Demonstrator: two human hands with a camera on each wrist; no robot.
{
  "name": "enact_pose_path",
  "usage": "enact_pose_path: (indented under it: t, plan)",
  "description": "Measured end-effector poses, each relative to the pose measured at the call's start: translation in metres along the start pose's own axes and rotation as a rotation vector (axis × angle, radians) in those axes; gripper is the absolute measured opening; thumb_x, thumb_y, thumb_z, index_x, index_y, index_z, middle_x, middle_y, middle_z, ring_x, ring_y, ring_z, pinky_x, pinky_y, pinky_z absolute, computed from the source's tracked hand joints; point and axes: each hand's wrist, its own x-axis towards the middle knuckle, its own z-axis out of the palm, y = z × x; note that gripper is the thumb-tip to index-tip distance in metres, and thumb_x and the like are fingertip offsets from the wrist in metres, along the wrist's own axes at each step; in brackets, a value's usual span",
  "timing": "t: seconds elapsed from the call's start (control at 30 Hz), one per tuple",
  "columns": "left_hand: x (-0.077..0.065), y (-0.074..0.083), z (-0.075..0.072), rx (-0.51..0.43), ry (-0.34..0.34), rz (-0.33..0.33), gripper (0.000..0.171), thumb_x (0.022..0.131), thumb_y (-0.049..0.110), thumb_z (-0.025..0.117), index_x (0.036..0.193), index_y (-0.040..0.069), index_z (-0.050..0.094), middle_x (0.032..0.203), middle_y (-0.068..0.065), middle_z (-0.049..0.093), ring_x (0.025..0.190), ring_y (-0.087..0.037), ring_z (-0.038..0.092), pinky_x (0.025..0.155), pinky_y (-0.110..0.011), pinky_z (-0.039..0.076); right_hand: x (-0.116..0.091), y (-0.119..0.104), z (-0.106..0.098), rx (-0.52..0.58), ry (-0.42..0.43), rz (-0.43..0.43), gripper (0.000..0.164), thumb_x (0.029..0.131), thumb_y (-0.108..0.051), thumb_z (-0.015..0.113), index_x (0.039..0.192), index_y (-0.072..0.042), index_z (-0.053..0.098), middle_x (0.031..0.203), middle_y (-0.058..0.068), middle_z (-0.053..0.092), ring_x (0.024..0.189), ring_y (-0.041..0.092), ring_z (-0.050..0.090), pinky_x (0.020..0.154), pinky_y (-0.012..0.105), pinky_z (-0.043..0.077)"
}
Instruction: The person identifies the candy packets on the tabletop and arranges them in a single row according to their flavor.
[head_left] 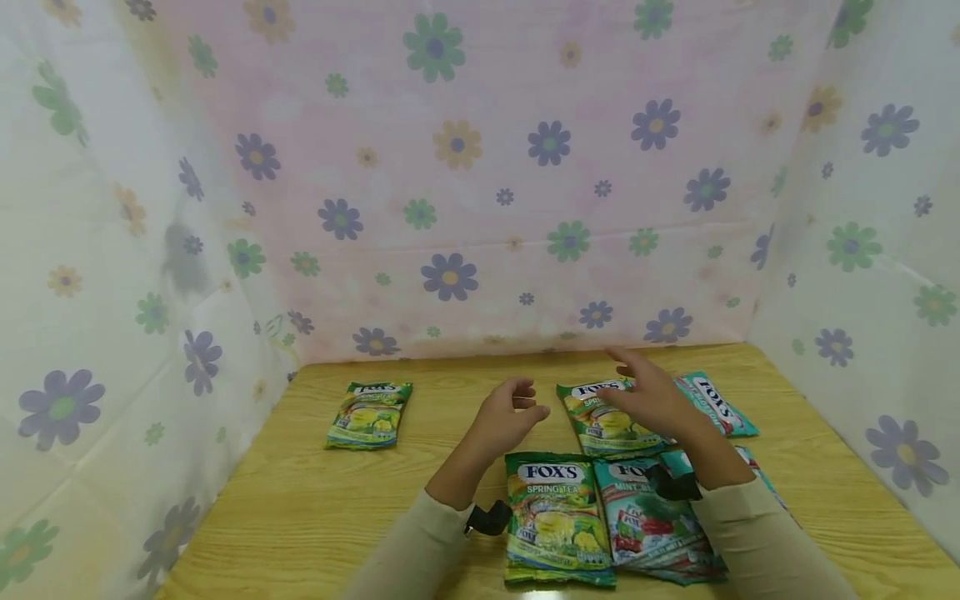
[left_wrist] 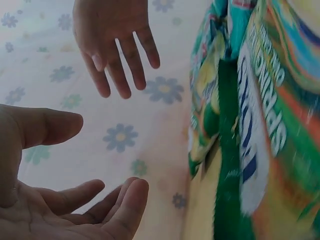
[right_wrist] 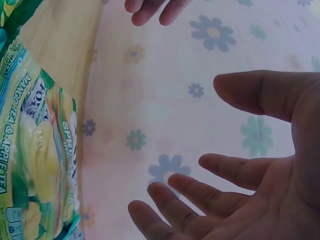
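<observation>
My left hand [head_left: 504,421] hovers over the table with loosely bent fingers and holds nothing. My right hand [head_left: 654,402] is in the air above a green-and-yellow Fox's Spring Tea candy bag [head_left: 591,425], partly covering it; its palm [right_wrist: 265,210] is bare and the fingers are spread. Nearer to me lie another Spring Tea bag [head_left: 557,525] and, right beside it, a teal Fox's mint candy bag [head_left: 648,525]. Behind the right wrist rests a second teal bag [head_left: 716,404]. Under the right forearm a further teal bag [head_left: 757,471] shows only in part.
A separate Spring Tea bag [head_left: 369,417] lies at the table's far left. The wood-grain table [head_left: 300,500] is enclosed at the back and sides by flower-printed cloth [head_left: 495,167]. Dark straps with cameras sit on both wrists.
</observation>
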Motion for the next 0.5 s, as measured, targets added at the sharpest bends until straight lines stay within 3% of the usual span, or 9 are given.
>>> enact_pose_path:
  t: [0.2, 0.5]
  plan:
    - [0.001, -0.004, 0.022, -0.163, -0.057, -0.067, 0.07, 0.099, 0.037, 0.07, 0.157, 0.01, 0.041, 0.156, -0.015, 0.046, 0.136, -0.031, 0.055, 0.108, -0.05, 0.052, 0.0, 0.013, -0.006, -0.034, -0.023, 0.105, 0.075, 0.104, -0.038, 0.063, 0.163, -0.006, 0.03, 0.164, 0.026, 0.033, 0.144, 0.052, 0.041, 0.101, 0.065, 0.051]
    - [-0.003, -0.016, 0.042, -0.369, -0.176, -0.103, 0.08, 0.102, 0.042, 0.065, 0.161, 0.001, 0.03, 0.163, -0.023, 0.034, 0.144, -0.039, 0.047, 0.118, -0.053, 0.042, -0.001, 0.025, -0.011, -0.041, -0.117, 0.228, 0.087, 0.102, -0.048, 0.062, 0.158, 0.01, 0.029, 0.156, 0.038, 0.038, 0.14, 0.056, 0.042, 0.103, 0.066, 0.048]
